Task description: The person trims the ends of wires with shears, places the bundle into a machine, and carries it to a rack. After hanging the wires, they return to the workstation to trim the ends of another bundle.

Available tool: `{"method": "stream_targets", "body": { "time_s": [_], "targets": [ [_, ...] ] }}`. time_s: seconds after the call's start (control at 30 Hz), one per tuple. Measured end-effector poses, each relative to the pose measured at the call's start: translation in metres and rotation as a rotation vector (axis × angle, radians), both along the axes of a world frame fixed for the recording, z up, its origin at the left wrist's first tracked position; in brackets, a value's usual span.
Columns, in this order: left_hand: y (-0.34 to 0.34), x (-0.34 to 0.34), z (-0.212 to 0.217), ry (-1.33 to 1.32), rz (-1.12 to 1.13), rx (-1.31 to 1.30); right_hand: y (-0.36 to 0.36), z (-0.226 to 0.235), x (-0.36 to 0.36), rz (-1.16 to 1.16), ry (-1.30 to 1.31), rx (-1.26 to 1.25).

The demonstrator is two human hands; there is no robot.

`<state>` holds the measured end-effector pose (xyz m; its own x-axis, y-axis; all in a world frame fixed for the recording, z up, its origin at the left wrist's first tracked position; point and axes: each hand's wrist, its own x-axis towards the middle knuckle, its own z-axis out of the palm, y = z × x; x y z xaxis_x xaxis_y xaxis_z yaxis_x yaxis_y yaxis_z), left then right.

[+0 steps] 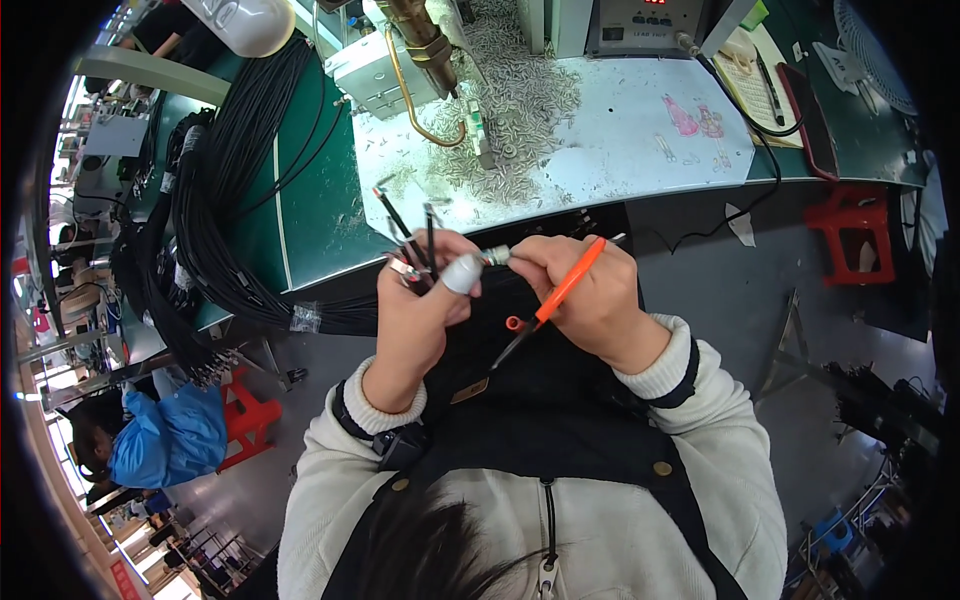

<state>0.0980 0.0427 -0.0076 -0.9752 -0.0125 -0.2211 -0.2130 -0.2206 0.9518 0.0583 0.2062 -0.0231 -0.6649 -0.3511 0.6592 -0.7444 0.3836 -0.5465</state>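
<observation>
Two bare hands meet at chest level, just in front of the bench edge. Left hand [420,300] is closed around a small bunch of black wire ends [410,235] that stand up out of the fist; its thumb wears a white finger cot [462,272]. Right hand [585,290] is closed too, pinching a small sleeved wire tip [497,256] against the left thumb while orange-handled snips [548,305] lie clamped in its palm, blades pointing down toward the body. Beyond the hands, a thick black cable bundle [215,215] drapes over the green bench [310,200] at left. Farther back, a white mat [610,140] carries a heap of small metal sleeves [520,110] beneath a brass-coloured machine head [420,35].
</observation>
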Motion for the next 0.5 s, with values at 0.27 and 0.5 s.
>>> {"method": "stream_targets", "body": {
  "time_s": [0.27, 0.5],
  "targets": [
    [0.004, 0.006, -0.012, 0.281, 0.005, -0.290, 0.006, 0.015, -0.016, 0.599, -1.707, -0.361],
    [0.000, 0.010, -0.012, 0.276, 0.093, -0.200, -0.006, 0.012, -0.006, 0.569, -1.501, -0.508]
  ]
}}
